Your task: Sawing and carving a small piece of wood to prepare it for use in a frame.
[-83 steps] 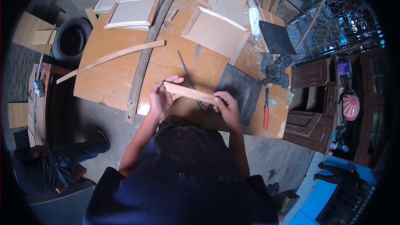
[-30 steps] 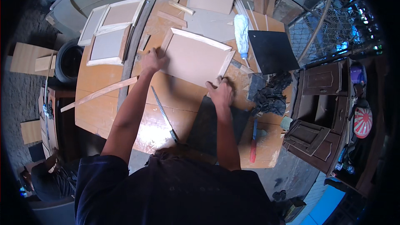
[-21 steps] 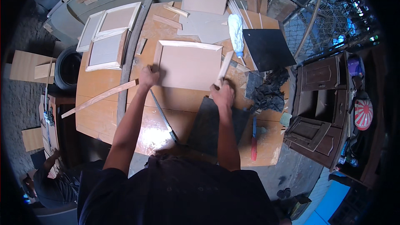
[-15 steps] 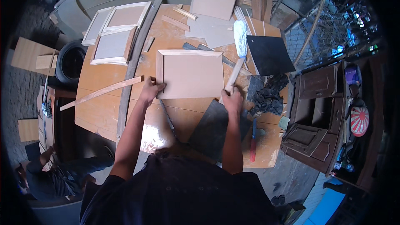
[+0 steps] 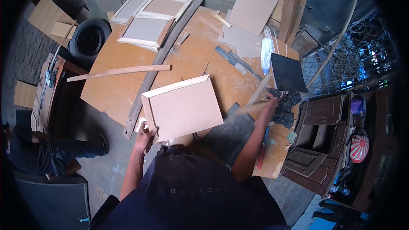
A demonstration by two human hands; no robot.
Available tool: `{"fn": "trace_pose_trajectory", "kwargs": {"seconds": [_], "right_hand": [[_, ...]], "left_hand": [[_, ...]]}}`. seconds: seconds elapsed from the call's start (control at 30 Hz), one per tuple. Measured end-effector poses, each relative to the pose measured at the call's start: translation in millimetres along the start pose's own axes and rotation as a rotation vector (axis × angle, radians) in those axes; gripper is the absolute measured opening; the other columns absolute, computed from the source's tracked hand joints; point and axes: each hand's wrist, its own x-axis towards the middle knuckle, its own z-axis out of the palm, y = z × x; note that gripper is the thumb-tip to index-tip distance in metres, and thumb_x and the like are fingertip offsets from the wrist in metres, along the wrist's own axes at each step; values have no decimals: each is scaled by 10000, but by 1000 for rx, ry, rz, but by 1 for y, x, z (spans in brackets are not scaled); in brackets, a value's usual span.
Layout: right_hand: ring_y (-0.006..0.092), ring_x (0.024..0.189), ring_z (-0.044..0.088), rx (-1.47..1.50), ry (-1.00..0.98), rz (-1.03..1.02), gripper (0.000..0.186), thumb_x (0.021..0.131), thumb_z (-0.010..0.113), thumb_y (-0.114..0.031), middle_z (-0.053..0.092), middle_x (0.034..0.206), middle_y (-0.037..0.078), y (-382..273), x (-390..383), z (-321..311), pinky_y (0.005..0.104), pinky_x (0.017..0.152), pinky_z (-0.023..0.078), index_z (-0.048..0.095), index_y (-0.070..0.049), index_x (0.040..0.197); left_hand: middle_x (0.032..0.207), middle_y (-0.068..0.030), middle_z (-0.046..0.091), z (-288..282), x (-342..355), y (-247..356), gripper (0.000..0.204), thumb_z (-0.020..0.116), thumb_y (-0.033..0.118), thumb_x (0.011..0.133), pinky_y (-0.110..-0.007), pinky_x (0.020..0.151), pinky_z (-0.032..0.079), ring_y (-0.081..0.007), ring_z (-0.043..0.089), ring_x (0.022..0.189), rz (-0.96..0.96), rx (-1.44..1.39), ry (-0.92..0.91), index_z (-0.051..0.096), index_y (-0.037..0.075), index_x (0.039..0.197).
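Left hand [image 5: 145,136] gripping the near left corner of a framed panel [image 5: 183,107], fingers closed around the wooden edge strip. Panel tilted up off the counter [image 5: 115,93], pale brown face toward the camera, light wood strips along its top and left sides. Right hand [image 5: 269,106] reaching out to the right, well apart from the panel, touching a thin wooden strip [image 5: 255,96] that looks blurred; cannot tell whether those fingers are pinching it or just resting on it. Just beyond that hand, a dark crumpled rag [image 5: 286,106] at the counter's right edge. Beneath the right forearm, a dark sheet [image 5: 232,132] lying flat on the counter. Farther back: a long flat wooden slat [image 5: 119,72] lying crosswise, a long curved dark strip [image 5: 164,55] running diagonally from near the left hand toward the far side, two more framed panels [image 5: 147,30] stacked at the far left corner, a white bottle [image 5: 266,55] lying on its side, a black square sheet [image 5: 289,73] beside it, and a plain board [image 5: 253,6] leaning at the back. On the floor to the left, a tyre [image 5: 89,38]. To the right, a dark wooden cabinet [image 5: 319,140].
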Motion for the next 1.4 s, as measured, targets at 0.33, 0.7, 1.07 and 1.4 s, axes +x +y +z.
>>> {"fn": "trace_pose_trajectory", "kwargs": {"seconds": [0.33, 0.7, 1.07, 1.4], "right_hand": [[115, 725, 521, 778, -541, 411, 379, 994, 571, -394, 579, 890, 3, -35, -93, 31, 266, 652, 426, 572, -82, 1209], [181, 979, 665, 224, -737, -141, 76, 801, 718, 59, 707, 1008, 116, -7, -168, 43, 272, 888, 501, 710, 61, 876], [143, 947, 648, 372, -413, 134, 189, 833, 694, 77, 685, 1068, 100, 14, -214, 18, 259, 841, 533, 678, 82, 1021], [178, 954, 660, 259, -495, -60, 121, 810, 704, 69, 699, 1012, 116, 12, -206, 7, 293, 842, 530, 695, 69, 931]], "left_hand": [[1095, -96, 622, -67, -41, -48, 289, 596, -50, 918, -324, 904, 537, -178, 636, 1001, 22, -75, 49, 436, 57, 1134], [1054, -115, 640, -101, -43, -59, 273, 597, -37, 927, -318, 855, 558, -180, 654, 947, -1, -86, 82, 436, 63, 1122], [1040, -114, 646, -96, -58, -75, 282, 624, -13, 917, -316, 834, 541, -176, 646, 927, -21, -108, 99, 449, 71, 1121], [932, -54, 615, -107, -86, 8, 276, 611, 59, 941, -264, 635, 468, -115, 565, 755, 140, 60, 167, 448, 90, 1162]]}}
